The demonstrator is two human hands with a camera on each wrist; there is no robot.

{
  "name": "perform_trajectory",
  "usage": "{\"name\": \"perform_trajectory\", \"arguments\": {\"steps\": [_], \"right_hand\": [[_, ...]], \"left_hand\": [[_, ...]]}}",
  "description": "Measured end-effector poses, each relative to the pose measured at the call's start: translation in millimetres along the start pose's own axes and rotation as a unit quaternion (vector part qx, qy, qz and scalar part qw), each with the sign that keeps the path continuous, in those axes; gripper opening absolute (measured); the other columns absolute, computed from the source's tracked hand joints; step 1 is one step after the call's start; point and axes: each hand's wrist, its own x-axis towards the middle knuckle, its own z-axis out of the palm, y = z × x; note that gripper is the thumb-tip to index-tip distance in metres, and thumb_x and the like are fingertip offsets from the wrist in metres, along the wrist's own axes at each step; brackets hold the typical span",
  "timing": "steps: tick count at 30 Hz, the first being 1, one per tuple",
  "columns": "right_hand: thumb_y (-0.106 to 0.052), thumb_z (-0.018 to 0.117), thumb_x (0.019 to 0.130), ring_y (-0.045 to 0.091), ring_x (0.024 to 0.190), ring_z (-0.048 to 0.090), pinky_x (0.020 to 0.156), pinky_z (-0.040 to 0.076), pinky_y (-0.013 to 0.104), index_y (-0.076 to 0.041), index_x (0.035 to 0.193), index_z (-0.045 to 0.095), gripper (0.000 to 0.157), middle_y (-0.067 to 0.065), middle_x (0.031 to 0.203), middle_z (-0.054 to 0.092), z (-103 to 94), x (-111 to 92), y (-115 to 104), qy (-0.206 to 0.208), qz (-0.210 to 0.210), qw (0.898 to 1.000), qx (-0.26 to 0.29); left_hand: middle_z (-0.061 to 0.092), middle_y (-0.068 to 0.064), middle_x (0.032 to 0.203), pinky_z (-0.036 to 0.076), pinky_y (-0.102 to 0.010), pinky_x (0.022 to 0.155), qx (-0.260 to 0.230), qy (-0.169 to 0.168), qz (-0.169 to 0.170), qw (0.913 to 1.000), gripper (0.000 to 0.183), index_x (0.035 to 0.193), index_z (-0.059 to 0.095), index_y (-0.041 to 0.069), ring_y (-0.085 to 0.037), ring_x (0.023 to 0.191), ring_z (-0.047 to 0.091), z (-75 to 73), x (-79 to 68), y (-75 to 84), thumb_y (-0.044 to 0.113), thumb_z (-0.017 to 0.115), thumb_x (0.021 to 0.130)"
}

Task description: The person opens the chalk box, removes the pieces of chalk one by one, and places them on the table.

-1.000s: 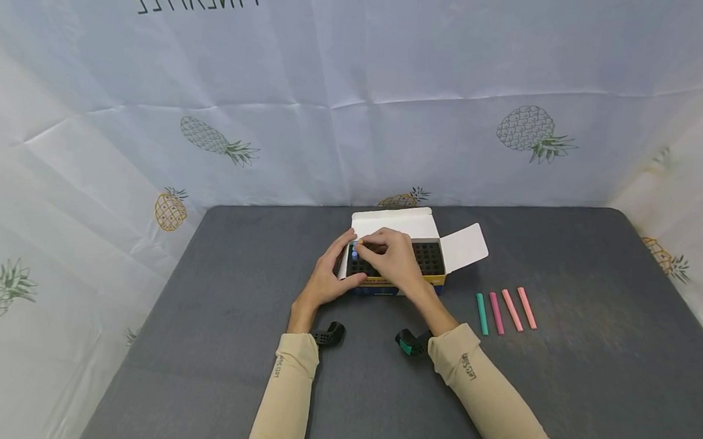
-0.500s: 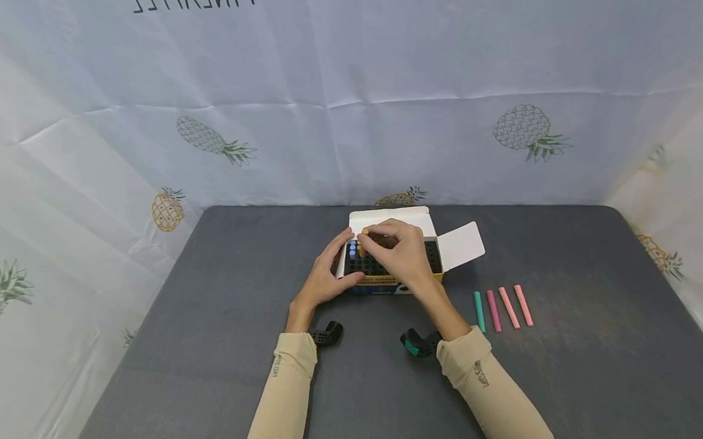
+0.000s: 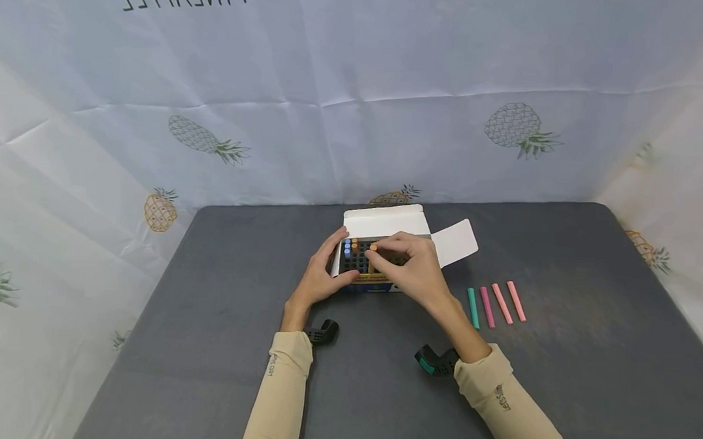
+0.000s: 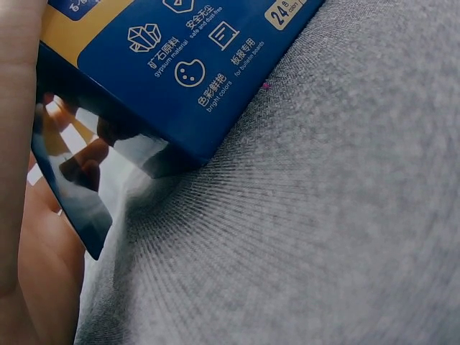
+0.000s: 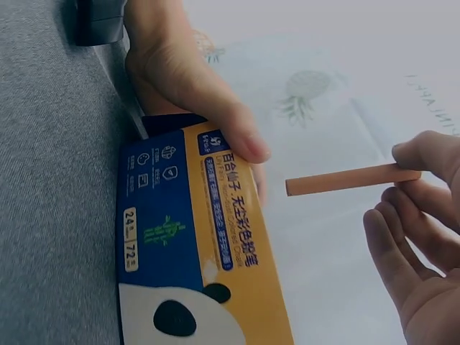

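My right hand (image 3: 411, 268) pinches an orange chalk stick (image 5: 352, 179) near its upper end, thumb against fingers. In the head view the stick stands upright over the dark grid of holes in the chalk box (image 5: 162, 230); in the right wrist view its whole length shows outside the box. My left hand (image 3: 316, 280) grips the box's left end, thumb at the front edge and fingers along the far side. Blue chalks (image 3: 347, 247) and orange-brown chalks (image 3: 354, 246) sit in the holes at the left back corner.
The box's white lid (image 3: 383, 219) stands open at the back, and a white side flap (image 3: 455, 242) sticks out right. On the grey table (image 3: 217, 318), right of the box, lie a teal chalk (image 3: 473, 308), a magenta chalk (image 3: 487, 307) and two pink chalks (image 3: 502, 303).
My right hand has drawn the orange chalk up from the left back part of the box and moved it right and nearer. My left hand keeps its grip on the box.
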Motion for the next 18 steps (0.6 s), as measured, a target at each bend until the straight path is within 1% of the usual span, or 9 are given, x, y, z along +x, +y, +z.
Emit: {"name": "perform_trajectory", "arguments": {"steps": [1, 3, 7, 10, 12, 13, 18], "right_hand": [[-0.01, 0.078, 0.09, 0.014, 0.077, 0.072, 0.067, 0.058, 0.022, -0.007, 0.097, 0.083, 0.009, 0.007, 0.09, 0.077, -1.6, -2, -1, -0.001, -0.001, 1.0, -0.002], [-0.01, 0.079, 0.09, 0.014, 0.076, 0.071, 0.066, 0.057, 0.022, -0.008, 0.096, 0.083, 0.008, 0.006, 0.088, 0.077, -4.4, -6, -2, -0.001, 0.0, 1.0, -0.009], [-0.01, 0.08, 0.088, 0.013, 0.076, 0.069, 0.064, 0.055, 0.024, -0.007, 0.096, 0.083, 0.008, 0.005, 0.085, 0.076, -9.5, -14, -3, -0.004, -0.001, 1.0, -0.022], [-0.01, 0.081, 0.087, 0.013, 0.076, 0.07, 0.065, 0.058, 0.029, -0.008, 0.095, 0.083, 0.008, 0.004, 0.085, 0.075, -13.3, -20, -4, -0.003, -0.003, 0.999, -0.033], [-0.009, 0.081, 0.087, 0.013, 0.075, 0.07, 0.065, 0.059, 0.031, -0.008, 0.095, 0.083, 0.008, 0.004, 0.085, 0.075, -15.7, -24, -4, -0.002, -0.007, 0.999, -0.039], [-0.009, 0.081, 0.086, 0.012, 0.075, 0.07, 0.065, 0.059, 0.032, -0.008, 0.094, 0.083, 0.008, 0.004, 0.085, 0.075, -17.0, -26, -4, -0.001, -0.008, 0.999, -0.041], [-0.006, 0.081, 0.086, 0.011, 0.073, 0.07, 0.06, 0.055, 0.032, -0.008, 0.093, 0.083, 0.007, 0.003, 0.084, 0.075, -22.6, -34, -4, 0.002, -0.016, 0.999, -0.042]], "left_hand": [[0.028, -0.009, 0.17, 0.033, -0.059, 0.123, 0.001, 0.001, 0.0, 1.0, 0.082, 0.158, 0.04, 0.016, -0.032, 0.157, 0.029, 0.1, 0.0, 0.8, 0.017, 0.081, 0.087], [0.028, -0.013, 0.169, 0.031, -0.06, 0.123, 0.004, 0.003, 0.0, 1.0, 0.083, 0.158, 0.039, 0.012, -0.035, 0.157, 0.028, 0.8, -0.5, 4.1, 0.009, 0.08, 0.086], [0.027, -0.022, 0.168, 0.029, -0.064, 0.123, 0.002, -0.001, -0.002, 1.0, 0.081, 0.157, 0.037, 0.001, -0.042, 0.156, 0.027, -1.9, -2.0, 26.4, 0.006, 0.078, 0.087], [0.028, -0.027, 0.166, 0.03, -0.065, 0.121, 0.003, -0.008, -0.004, 1.0, 0.079, 0.155, 0.038, -0.004, -0.044, 0.154, 0.027, -5.3, -3.2, 42.6, 0.008, 0.078, 0.087], [0.028, -0.027, 0.166, 0.031, -0.065, 0.121, 0.006, -0.011, -0.008, 0.9999, 0.079, 0.155, 0.038, -0.005, -0.044, 0.154, 0.028, -6.2, -3.3, 44.0, 0.007, 0.077, 0.087], [0.028, -0.027, 0.166, 0.031, -0.065, 0.121, 0.008, -0.011, -0.009, 0.9999, 0.079, 0.155, 0.038, -0.004, -0.044, 0.154, 0.028, -5.6, -2.8, 40.9, 0.007, 0.077, 0.087], [0.026, -0.022, 0.168, 0.028, -0.063, 0.124, 0.012, -0.006, -0.007, 0.9999, 0.083, 0.157, 0.036, 0.001, -0.041, 0.156, 0.026, -0.5, 0.7, 14.6, 0.006, 0.078, 0.085]]}}
